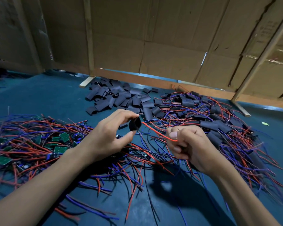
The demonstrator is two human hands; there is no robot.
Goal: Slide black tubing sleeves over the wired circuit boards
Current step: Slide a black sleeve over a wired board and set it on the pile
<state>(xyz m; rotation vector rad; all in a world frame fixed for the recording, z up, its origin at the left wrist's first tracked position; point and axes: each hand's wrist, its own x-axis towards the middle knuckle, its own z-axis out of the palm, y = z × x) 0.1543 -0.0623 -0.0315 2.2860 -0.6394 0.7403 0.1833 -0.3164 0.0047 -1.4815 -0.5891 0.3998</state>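
My left hand (111, 136) pinches a short black tubing sleeve (134, 124) between thumb and fingers, its open end facing right. My right hand (186, 142) is curled round a bundle of wires, and a red wire (155, 131) sticks out from it toward the sleeve's mouth. The board on those wires is hidden inside the fist. Bare green circuit boards (61, 139) with red and blue wires lie heaped at the left. Loose black sleeves (121, 98) are piled at the back centre. Sleeved boards (210, 124) with wires lie at the right.
Everything lies on a blue-green cloth surface (39, 98). Cardboard panels (153, 38) on wooden frames stand along the back. Loose red, blue and black wires (134, 176) trail across the front between my forearms.
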